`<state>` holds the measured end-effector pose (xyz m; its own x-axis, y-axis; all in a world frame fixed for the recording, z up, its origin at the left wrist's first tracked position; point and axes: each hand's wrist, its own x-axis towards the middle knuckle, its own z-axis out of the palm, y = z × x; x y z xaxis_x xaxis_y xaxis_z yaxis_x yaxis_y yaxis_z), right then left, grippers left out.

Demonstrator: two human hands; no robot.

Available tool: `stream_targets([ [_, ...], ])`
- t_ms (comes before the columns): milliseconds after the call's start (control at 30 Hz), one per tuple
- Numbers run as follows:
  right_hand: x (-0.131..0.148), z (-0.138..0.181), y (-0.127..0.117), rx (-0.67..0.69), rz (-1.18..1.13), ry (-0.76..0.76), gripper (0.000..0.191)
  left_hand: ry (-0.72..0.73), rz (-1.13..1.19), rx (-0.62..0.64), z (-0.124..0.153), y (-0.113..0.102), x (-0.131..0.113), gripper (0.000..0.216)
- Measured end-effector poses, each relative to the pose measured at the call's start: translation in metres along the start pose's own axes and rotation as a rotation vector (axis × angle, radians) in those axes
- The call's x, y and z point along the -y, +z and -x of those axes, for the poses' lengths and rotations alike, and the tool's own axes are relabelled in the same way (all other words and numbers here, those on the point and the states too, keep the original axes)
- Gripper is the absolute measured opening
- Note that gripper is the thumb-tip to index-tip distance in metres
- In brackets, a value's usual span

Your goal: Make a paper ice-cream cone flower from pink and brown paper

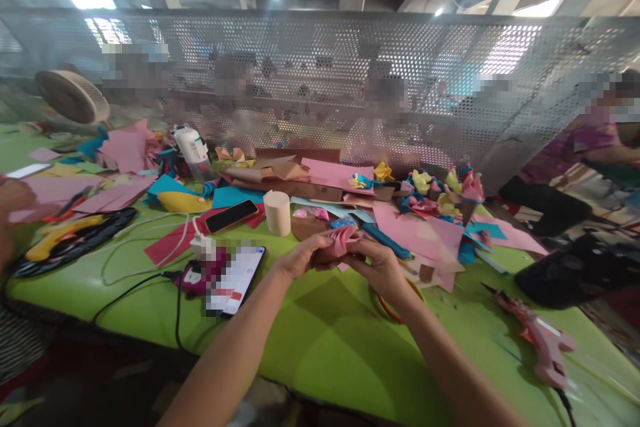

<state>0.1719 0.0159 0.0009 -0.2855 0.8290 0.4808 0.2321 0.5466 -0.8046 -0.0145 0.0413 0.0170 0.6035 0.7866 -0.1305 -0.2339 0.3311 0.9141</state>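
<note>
Paper, pink and all ruffly folds, is what I've got pinched between my left hand and right hand, above a smooth green tabletop.

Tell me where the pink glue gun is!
In the head view, the pink glue gun lies on the green table, right of the right hand, near the black object.

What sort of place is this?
Probably a craft workshop: coloured paper lies strewn across the table, and a glue gun lies on its right side.
</note>
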Motion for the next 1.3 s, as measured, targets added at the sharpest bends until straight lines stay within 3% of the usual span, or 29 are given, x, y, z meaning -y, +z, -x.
stream_targets([
  [133,0.005,0.001,0.000,-0.012,-0.095,0.092,0.020,0.056,-0.004,0.048,0.000,0.001,-0.001,0.060],
  [333,0.012,0.001,-0.002,-0.024,-0.104,0.100,0.020,0.099,-0.076,0.094,-0.003,-0.003,0.001,0.062],
  [600,0.015,0.001,0.002,0.028,0.012,0.136,0.025,0.111,-0.304,-0.034,-0.001,0.001,-0.002,0.060],
  [933,0.011,-0.002,-0.004,0.075,-0.048,0.137,0.029,0.096,-0.228,0.031,-0.004,-0.001,0.001,0.060],
  [1300,0.004,-0.005,-0.006,0.109,-0.122,0.163,0.030,0.131,-0.200,0.018,-0.004,0.000,0.002,0.062],
])
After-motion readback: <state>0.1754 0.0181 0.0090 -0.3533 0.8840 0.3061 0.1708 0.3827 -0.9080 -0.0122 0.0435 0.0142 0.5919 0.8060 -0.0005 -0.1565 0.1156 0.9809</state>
